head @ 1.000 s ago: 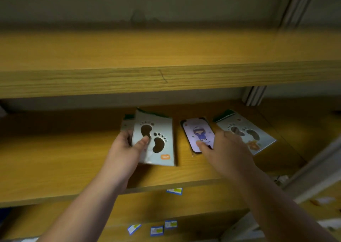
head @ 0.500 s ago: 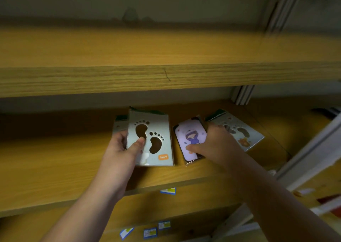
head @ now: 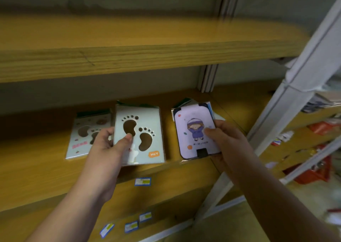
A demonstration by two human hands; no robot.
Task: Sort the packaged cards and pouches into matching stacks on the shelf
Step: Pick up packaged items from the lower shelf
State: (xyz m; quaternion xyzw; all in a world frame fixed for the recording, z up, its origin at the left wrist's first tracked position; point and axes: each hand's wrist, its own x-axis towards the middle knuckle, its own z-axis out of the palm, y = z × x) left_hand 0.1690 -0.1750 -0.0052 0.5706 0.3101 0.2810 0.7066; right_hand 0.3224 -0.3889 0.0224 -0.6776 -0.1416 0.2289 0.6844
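Observation:
My left hand (head: 108, 147) grips a grey-white footprint card (head: 145, 123) with an orange tag, its thumb pressed on the card's front. Beside it on the left, a second footprint card (head: 83, 131) lies flat on the wooden shelf (head: 36, 168). My right hand (head: 227, 140) holds a lilac pouch (head: 191, 129) printed with a cartoon girl, thumb on its face, raised above the shelf. Behind the pouch peek the edges of another packaged card (head: 184, 102), mostly hidden.
An upper wooden shelf (head: 129, 57) overhangs close above. White metal uprights (head: 299, 87) frame the right side. Blue price labels (head: 143, 181) stick to the shelf's front edge and lower ones. Red and orange goods (head: 317, 169) fill the neighbouring shelves at right.
My right hand has picked the lilac pouch up off the shelf and now holds it over the right footprint card. The camera moved closer; the left hand keeps its card.

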